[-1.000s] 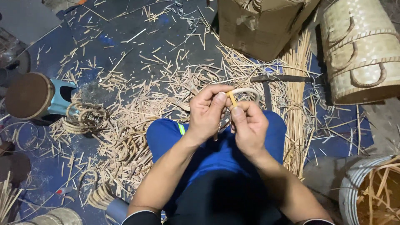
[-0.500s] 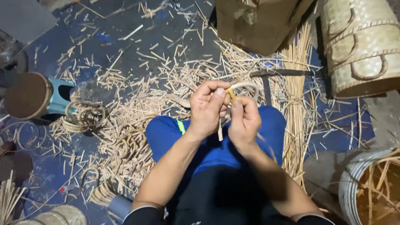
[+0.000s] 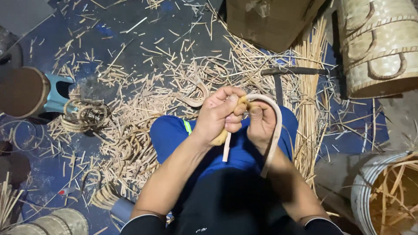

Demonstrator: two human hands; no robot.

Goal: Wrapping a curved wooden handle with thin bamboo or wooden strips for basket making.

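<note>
The pale, flat cane strip (image 3: pixel 275 130) bent into an arch lies between both hands, above the blue-trousered lap; its crown sits at the fingertips, and its two free ends hang down toward the person, so its long axis runs roughly away-to-near. The left hand (image 3: pixel 220 115) is closed around the strip's shorter leg; the right hand (image 3: pixel 261 124) is pinched on the crown, touching the left; the longer leg curves outside the right hand, nearer that side.

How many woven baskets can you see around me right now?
3: a large tan woven basket top right, a basket holding strips bottom right, a small woven basket bottom left. Others may lie outside view.
</note>
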